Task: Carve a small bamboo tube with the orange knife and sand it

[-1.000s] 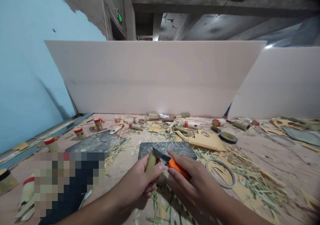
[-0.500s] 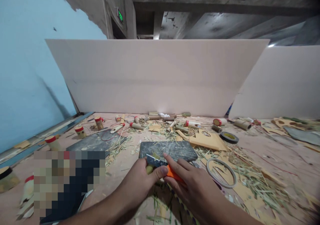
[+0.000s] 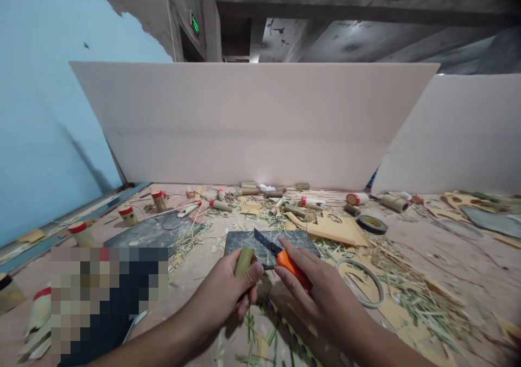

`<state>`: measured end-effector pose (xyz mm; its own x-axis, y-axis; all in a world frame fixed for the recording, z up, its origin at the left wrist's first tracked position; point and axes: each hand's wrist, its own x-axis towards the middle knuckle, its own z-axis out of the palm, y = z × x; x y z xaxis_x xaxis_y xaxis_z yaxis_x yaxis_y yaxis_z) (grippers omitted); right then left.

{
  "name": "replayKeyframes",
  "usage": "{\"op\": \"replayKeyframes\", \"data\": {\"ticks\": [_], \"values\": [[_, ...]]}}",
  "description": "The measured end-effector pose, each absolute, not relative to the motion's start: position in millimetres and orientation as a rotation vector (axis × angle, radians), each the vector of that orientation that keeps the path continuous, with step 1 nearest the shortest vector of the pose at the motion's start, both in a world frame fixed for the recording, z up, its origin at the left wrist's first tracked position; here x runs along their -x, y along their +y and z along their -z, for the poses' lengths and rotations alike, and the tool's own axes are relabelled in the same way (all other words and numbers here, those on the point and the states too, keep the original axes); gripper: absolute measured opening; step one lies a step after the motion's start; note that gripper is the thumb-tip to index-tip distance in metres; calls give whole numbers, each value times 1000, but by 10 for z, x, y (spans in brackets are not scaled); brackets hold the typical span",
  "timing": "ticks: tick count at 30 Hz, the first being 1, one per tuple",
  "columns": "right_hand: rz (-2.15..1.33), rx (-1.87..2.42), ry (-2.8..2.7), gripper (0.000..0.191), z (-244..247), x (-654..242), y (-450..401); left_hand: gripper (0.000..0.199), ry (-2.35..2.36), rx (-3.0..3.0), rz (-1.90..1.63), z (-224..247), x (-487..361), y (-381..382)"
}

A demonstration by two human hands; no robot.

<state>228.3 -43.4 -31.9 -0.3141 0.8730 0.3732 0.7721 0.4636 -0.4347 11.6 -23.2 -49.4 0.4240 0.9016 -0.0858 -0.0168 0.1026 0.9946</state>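
My left hand (image 3: 234, 283) is closed around a short piece of green bamboo (image 3: 244, 261), its upper end poking out above the thumb. In my right hand (image 3: 313, 280) is a utility knife (image 3: 291, 266) with an orange handle, the index finger laid along it. The dark blade (image 3: 264, 240) points up and to the left, a little apart from the bamboo. Behind both hands a dark, scuffed flat board (image 3: 240, 242) lies on the table.
Green shavings (image 3: 427, 296) and cut yellow card (image 3: 342, 228) litter the right side, with a pale tape ring (image 3: 380, 285) and a black tape roll (image 3: 372, 225). Red-capped bamboo tubes (image 3: 128, 215) stand at left. A pale panel (image 3: 260, 128) rises behind the table.
The knife blade has moved off the bamboo, swinging more upright. My right hand has shifted slightly right, and the bamboo is now held more upright in my left hand.
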Motion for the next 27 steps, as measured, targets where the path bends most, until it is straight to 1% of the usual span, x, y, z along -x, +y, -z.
{"op": "replayKeyframes", "data": {"ticks": [3,11,13,17,19,21,27], "values": [[-281,1341,-2194,57,327,-2289,-439,59,986,-1258,-821,496,-82,-177],[-291,1332,-2159,54,327,-2298,-431,51,923,-1048,-818,348,-92,-234],[-280,1325,-2122,53,320,-2313,-415,45,929,-1006,-825,302,-88,-246],[-299,1338,-2104,51,307,-2319,-386,26,895,-984,-793,238,-76,-253],[-315,1335,-2113,51,313,-2314,-377,23,866,-991,-774,230,-70,-250],[-340,1315,-2142,52,325,-2309,-376,25,829,-998,-770,239,-65,-244],[-394,1268,-2194,53,327,-2308,-408,39,779,-1082,-752,279,-53,-266]]}}
